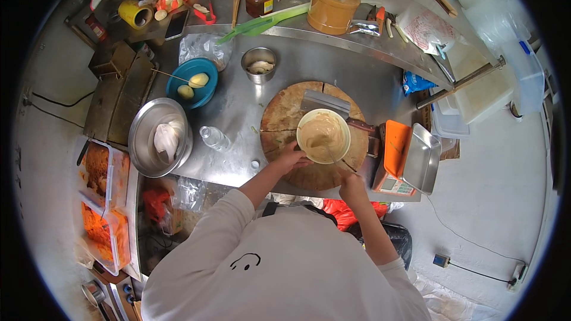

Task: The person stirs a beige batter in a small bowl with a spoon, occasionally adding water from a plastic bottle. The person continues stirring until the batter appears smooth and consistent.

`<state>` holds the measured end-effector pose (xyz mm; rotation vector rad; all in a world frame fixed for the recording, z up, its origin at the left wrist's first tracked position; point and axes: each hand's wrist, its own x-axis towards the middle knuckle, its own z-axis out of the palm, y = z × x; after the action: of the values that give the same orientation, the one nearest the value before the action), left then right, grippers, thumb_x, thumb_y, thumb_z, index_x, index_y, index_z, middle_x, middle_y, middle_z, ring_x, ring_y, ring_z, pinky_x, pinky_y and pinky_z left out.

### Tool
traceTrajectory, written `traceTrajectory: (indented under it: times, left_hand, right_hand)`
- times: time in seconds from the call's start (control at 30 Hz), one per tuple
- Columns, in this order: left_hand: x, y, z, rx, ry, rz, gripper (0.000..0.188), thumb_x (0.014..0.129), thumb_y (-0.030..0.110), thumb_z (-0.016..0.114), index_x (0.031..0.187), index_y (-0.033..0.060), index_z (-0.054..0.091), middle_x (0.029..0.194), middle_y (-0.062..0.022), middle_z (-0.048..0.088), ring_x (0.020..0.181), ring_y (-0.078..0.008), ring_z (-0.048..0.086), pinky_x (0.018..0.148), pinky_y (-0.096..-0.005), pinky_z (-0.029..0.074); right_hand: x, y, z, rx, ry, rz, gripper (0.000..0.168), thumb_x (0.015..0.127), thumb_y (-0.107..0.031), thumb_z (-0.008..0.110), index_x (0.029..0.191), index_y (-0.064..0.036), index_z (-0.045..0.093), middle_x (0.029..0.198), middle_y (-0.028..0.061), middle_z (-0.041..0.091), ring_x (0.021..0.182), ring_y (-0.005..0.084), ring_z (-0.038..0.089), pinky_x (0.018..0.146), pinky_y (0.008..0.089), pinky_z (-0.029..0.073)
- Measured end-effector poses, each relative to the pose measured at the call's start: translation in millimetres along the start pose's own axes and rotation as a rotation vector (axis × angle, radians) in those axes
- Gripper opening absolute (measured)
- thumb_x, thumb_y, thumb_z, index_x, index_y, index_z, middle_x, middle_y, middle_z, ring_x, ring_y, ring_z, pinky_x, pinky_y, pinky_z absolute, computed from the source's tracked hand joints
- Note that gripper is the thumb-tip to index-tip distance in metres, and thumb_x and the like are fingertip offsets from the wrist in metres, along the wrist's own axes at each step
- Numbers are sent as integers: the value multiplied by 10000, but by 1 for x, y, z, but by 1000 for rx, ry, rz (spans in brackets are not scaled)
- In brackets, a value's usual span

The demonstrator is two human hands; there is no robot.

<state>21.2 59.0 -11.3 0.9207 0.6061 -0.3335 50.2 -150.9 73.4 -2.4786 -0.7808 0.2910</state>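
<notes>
A pale bowl (299, 135) of thick tan paste (324, 130) sits on a round wooden chopping board (281, 118). My left hand (292, 159) grips the bowl's lower left side, the thumb near its rim. In my right hand (352, 183) is the handle of a thin metal utensil (332, 155), its far end sunk in the paste, so its shape is hidden. Behind the bowl lies a cleaver (328, 103), partly covered by it, with its brown handle pointing right.
Left of the board are a clear bottle (215, 138), a steel basin (136, 142) and a teal bowl (171, 84) with peeled potatoes. A small steel pot (258, 76) stands behind. An orange scale (395, 149) is at right. The shelf (285, 31) holds a large jar (334, 6).
</notes>
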Motion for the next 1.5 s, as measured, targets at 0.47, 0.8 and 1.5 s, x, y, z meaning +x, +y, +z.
traceTrajectory:
  times: [0.47,0.8,1.5]
  left_hand:
    - [-10,5,9,71,43,25,433,831,93,498,1224,121,321,1069,-83,550,825,-207,618,651,-251,499]
    - [-8,2,2,75,21,32,431,826,67,486,1222,117,324,1055,-92,549,855,-227,609,689,-275,503]
    - [-4,1,-4,34,59,7,482,817,54,475,1254,160,301,1011,-91,569,813,-215,617,639,-261,501]
  right_hand:
    - [6,1,12,-94,66,50,400,687,14,477,1064,-96,554,793,233,571,752,382,563,662,447,457]
    - [1,-3,2,-65,27,24,370,698,-24,503,1058,-95,551,762,227,576,728,382,563,643,462,451]
    - [-6,-9,-2,12,-21,71,406,710,-32,506,1108,-110,527,799,219,579,762,384,561,674,455,455]
